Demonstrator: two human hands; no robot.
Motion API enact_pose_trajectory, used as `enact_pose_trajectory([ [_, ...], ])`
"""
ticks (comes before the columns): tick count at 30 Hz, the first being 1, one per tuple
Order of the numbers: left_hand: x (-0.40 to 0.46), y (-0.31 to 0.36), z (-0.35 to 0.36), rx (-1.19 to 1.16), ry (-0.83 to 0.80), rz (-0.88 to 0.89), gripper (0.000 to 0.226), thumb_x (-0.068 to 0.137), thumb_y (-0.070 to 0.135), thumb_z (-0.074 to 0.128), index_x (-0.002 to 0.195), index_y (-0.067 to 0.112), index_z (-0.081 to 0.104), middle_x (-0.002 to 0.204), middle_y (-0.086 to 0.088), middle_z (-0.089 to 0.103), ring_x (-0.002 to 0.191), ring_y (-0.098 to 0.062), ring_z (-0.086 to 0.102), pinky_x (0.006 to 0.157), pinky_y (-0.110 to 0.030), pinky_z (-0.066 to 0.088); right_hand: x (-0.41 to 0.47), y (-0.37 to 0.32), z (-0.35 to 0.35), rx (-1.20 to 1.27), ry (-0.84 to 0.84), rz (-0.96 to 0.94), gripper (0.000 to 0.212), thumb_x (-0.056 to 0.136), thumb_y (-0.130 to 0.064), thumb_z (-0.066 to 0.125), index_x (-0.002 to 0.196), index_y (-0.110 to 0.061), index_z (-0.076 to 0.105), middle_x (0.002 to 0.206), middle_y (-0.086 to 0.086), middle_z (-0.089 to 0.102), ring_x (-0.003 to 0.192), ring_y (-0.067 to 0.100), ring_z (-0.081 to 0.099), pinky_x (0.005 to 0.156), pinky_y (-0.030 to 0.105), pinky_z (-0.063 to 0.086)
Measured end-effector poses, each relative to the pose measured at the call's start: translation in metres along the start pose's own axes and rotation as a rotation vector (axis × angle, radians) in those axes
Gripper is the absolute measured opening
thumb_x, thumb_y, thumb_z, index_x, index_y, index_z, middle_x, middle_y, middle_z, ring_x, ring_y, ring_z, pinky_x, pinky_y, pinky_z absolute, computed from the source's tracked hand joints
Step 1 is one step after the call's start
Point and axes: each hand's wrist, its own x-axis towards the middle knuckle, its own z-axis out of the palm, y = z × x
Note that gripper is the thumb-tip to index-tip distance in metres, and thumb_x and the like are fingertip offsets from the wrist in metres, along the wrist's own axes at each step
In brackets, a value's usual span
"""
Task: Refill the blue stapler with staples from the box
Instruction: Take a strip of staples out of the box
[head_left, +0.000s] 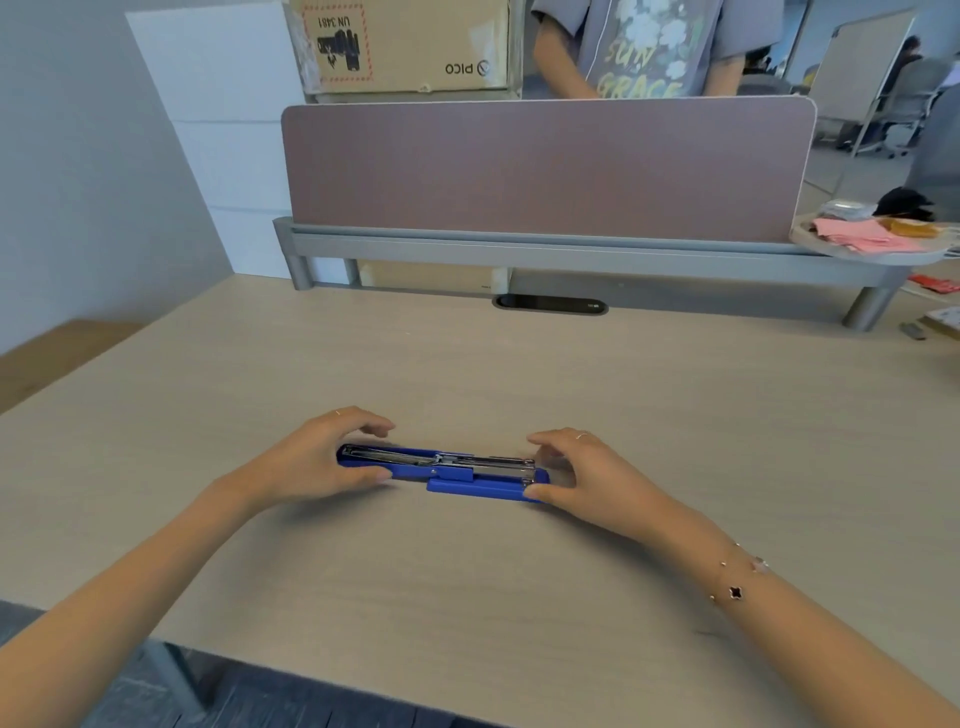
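Lying flat and opened out on the desk (519, 374), the blue stapler (447, 470) sits between two bare hands.

Its lid end is under the left hand (317, 460), whose thumb presses the near edge while the curled fingers (371, 423) arch over the far side, holding that end. The right hand (576, 470) grips the other end the same way, thumb at the near blue corner and fingers (545, 441) bent over the metal staple channel, which faces up and shows silver along the middle. A thin bracelet (737, 584) circles the right wrist. Behind the desk stands a mauve divider panel (545, 166), with a cardboard box (405, 44) beyond it.
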Motion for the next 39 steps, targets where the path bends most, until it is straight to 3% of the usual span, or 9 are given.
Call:
enact_pose_trajectory([
  [4, 0.011, 0.043, 0.012, 0.039, 0.004, 0.149, 0.052, 0.069, 0.07, 0.058, 0.115, 0.046, 0.051, 0.115, 0.028, 0.052, 0.113, 0.013, 0.043, 0.094, -0.001, 0.028, -0.021, 0.021, -0.016, -0.147, 0.033, 0.034, 0.073, 0.072, -0.05, 0.069, 0.133, -0.024, 0.04, 0.125, -0.005, 0.05, 0.12, 0.012, 0.04, 0.101, 0.025, 0.035],
  [9, 0.034, 0.094, 0.041, 0.077, 0.002, 0.284, 0.047, 0.08, 0.047, 0.066, 0.123, 0.033, 0.054, 0.124, 0.017, 0.056, 0.116, 0.002, 0.045, 0.099, -0.017, 0.035, -0.048, 0.045, -0.029, -0.134, 0.042, 0.074, 0.077, 0.066, -0.058, 0.07, 0.131, -0.029, 0.041, 0.123, -0.011, 0.049, 0.116, 0.006, 0.038, 0.098, 0.022, 0.035],
  [14, 0.058, 0.128, 0.066, 0.141, -0.098, 0.335, 0.053, 0.079, 0.051, 0.066, 0.126, 0.03, 0.054, 0.129, 0.012, 0.055, 0.12, -0.004, 0.044, 0.101, -0.025, 0.04, -0.064, 0.057, -0.031, -0.155, 0.088, 0.063, 0.068, 0.065, -0.056, 0.072, 0.123, -0.028, 0.049, 0.109, -0.011, 0.051, 0.106, 0.008, 0.043, 0.094, 0.021, 0.036],
  [19, 0.069, 0.147, 0.088, 0.26, -0.21, 0.384, 0.057, 0.077, 0.058, 0.064, 0.122, 0.024, 0.057, 0.127, 0.008, 0.056, 0.116, -0.011, 0.046, 0.095, -0.03, 0.045, -0.066, 0.063, -0.031, -0.111, 0.114, 0.041, 0.05, 0.073, -0.039, 0.073, 0.118, -0.026, 0.053, 0.105, -0.01, 0.054, 0.104, 0.01, 0.047, 0.093, 0.023, 0.039],
  [24, 0.068, 0.153, 0.101, 0.209, -0.196, 0.394, 0.051, 0.076, 0.058, 0.065, 0.116, 0.025, 0.061, 0.118, 0.01, 0.06, 0.108, -0.01, 0.05, 0.09, -0.031, 0.046, -0.066, 0.064, -0.033, -0.042, 0.115, 0.004, 0.038, 0.076, -0.029, 0.073, 0.111, -0.027, 0.058, 0.104, -0.009, 0.058, 0.101, 0.009, 0.051, 0.09, 0.021, 0.041],
  [39, 0.067, 0.147, 0.091, 0.212, -0.241, 0.321, 0.035, 0.077, 0.052, 0.064, 0.102, 0.028, 0.065, 0.101, 0.01, 0.064, 0.093, -0.007, 0.053, 0.077, -0.034, 0.051, -0.064, 0.079, -0.028, 0.043, 0.147, 0.031, 0.039, 0.076, -0.03, 0.073, 0.112, -0.028, 0.058, 0.108, -0.011, 0.059, 0.104, 0.002, 0.051, 0.091, 0.013, 0.04],
])
